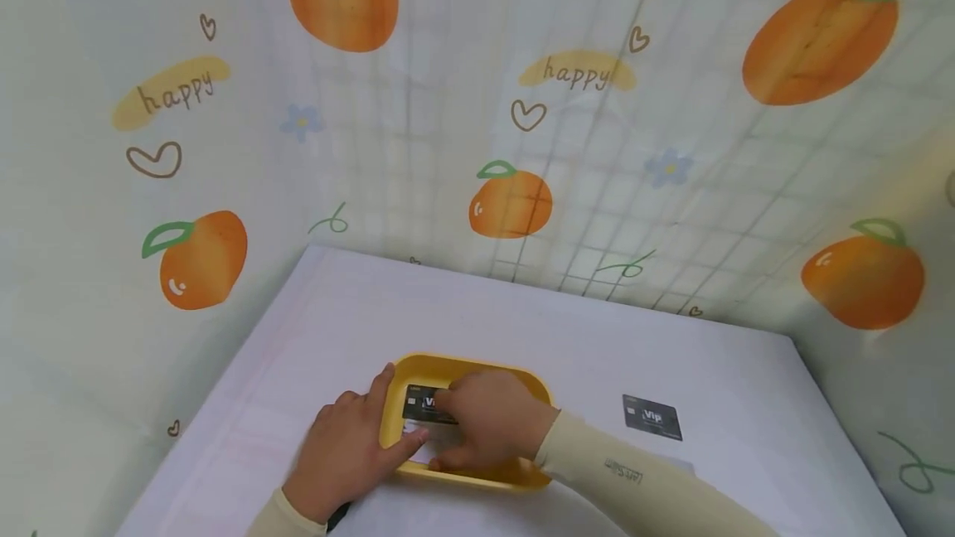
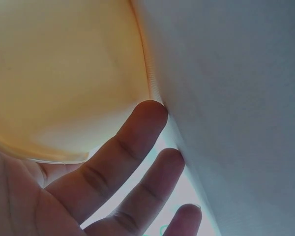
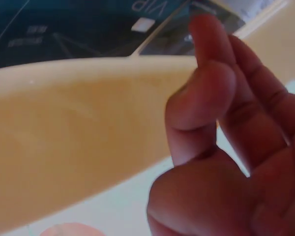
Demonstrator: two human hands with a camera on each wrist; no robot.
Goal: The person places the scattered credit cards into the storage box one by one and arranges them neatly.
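Observation:
A shallow yellow tray stands on the table, and a black VIP card lies inside it. Below that card is a second, pale or glare-lit card. My left hand holds the tray's left side, thumb over the rim and the other fingers outside it. In the left wrist view the fingertips touch the tray's outer wall and the table. From the right, my right hand reaches into the tray. Its curled fingers grip the black card's right end, partly covering it; thumb contact is unclear.
Another black VIP card lies on the white table, right of the tray. A pale flat item sticks out from behind the right sleeve. A small black object shows beside the left wrist. Fruit-printed curtains surround the table.

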